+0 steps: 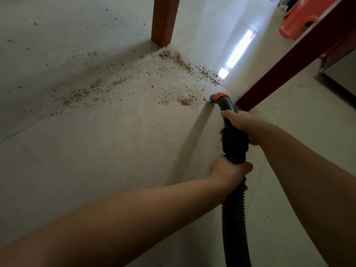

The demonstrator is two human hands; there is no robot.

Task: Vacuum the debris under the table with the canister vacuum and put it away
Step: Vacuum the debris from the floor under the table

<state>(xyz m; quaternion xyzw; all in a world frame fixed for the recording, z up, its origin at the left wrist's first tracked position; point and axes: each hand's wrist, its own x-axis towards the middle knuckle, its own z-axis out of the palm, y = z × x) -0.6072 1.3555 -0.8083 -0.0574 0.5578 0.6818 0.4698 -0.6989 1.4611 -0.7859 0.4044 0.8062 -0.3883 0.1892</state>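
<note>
gripping the hose with both hands, its nozzle near debris; canister out of frame.

Floor: pale tile, smooth, low sheen; brighter glossy glare in the lit strip beyond the legs. Thin grout lines visible.

Debris: brown, coarse, granular, matt; lies in streaks and small heaps on the tile.

Vacuum handle: black plastic, smooth, slight satin shine; orange plastic collar at the tip, matt.

Hose: black plastic, ribbed, corrugated, dull gloss on the ridges.

Near table leg: reddish-brown, looks like wood, smooth, matt finish.

Far table leg: darker red, smooth faces; material cannot be told.

Orange stool: moulded plastic, smooth, soft sheen.
</note>
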